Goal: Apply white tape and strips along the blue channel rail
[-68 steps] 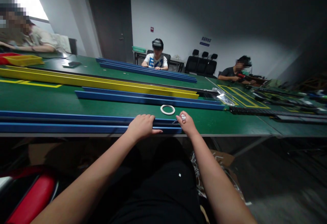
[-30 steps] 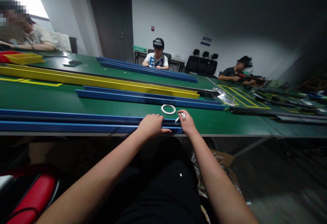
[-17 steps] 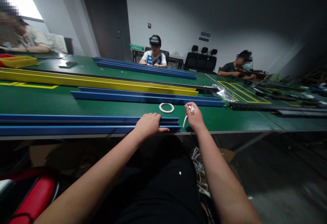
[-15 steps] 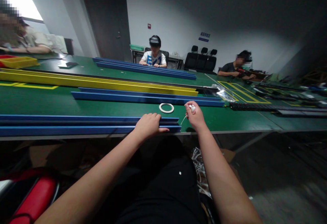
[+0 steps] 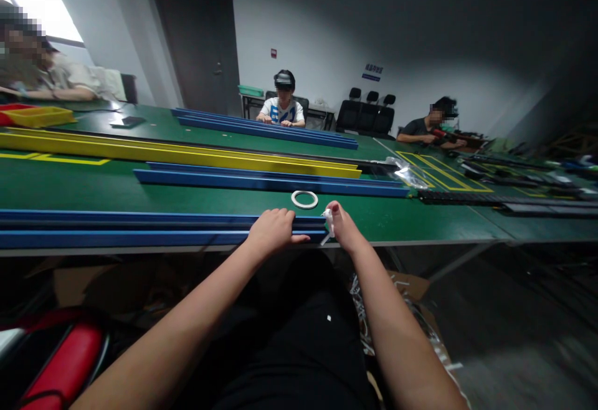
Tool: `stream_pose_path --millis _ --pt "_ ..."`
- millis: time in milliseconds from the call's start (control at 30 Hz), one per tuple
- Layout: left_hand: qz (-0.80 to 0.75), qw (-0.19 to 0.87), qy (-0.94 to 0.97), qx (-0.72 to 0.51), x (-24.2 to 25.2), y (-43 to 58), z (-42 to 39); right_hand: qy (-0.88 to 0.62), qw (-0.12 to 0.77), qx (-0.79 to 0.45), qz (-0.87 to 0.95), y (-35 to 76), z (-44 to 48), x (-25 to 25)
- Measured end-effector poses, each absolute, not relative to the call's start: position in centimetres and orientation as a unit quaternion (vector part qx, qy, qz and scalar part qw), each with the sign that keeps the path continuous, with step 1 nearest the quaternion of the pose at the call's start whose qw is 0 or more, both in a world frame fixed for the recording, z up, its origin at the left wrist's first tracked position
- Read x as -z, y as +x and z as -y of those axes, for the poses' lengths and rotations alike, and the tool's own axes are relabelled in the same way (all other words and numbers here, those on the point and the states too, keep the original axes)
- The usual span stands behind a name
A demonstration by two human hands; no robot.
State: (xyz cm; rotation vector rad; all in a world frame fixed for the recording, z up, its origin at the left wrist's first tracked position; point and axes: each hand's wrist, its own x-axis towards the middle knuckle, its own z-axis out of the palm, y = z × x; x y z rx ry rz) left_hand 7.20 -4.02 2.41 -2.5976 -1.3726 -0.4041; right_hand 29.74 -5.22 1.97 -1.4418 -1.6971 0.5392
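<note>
My left hand (image 5: pixel 273 231) lies closed over the right end of a long blue channel rail (image 5: pixel 140 229) along the table's near edge, fingers curled over its top. Just right of the rail's end, my right hand (image 5: pixel 341 226) pinches a small white strip (image 5: pixel 328 223) whose tail hangs down. A white tape ring (image 5: pixel 304 199) lies flat on the green table (image 5: pixel 411 217) just beyond both hands.
Further back lie another blue rail (image 5: pixel 271 181), a long yellow rail (image 5: pixel 177 154) and a far blue pair (image 5: pixel 266 128). Crumpled clear plastic (image 5: pixel 411 176) and black strips (image 5: pixel 490 201) lie at right. Three other people sit around the table. A red seat (image 5: pixel 60 366) is at lower left.
My right hand had lifted up and to the right with the white strip; it has come back down to the end of the near rail. My left hand has stayed on the rail.
</note>
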Motion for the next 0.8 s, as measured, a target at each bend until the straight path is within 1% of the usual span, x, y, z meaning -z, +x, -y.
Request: stream_pose_path --millis 100,167,233,400,467,700,800 --pt "0.458 0.089 -0.874 0.137 -2.5 7.2 4.0 -0.594 0.392 -0.197 0.675 29.9 5.2 -2.1" --pt "0.458 0.086 -0.874 0.138 -2.5 7.2 4.1 -0.601 0.387 -0.212 0.666 30.1 5.0 -2.0" --pt "0.460 0.081 -0.873 0.139 -2.5 7.2 4.1 -0.588 0.399 -0.245 0.659 30.5 4.7 -1.7" --pt "0.461 0.083 -0.872 0.139 -2.5 7.2 4.2 -0.499 0.476 -0.349 0.634 31.4 4.9 -1.0" --pt "0.461 0.086 -0.872 0.139 -2.4 7.2 4.2 -0.483 0.494 -0.374 0.619 31.7 5.2 -1.0" --pt "0.458 0.089 -0.873 0.142 -2.2 7.3 4.1 -0.507 0.496 -0.390 0.587 32.3 6.2 -2.0" --pt "0.458 0.094 -0.873 0.139 -2.3 7.3 4.1 -0.486 0.503 -0.432 0.569 33.0 7.2 -2.8"
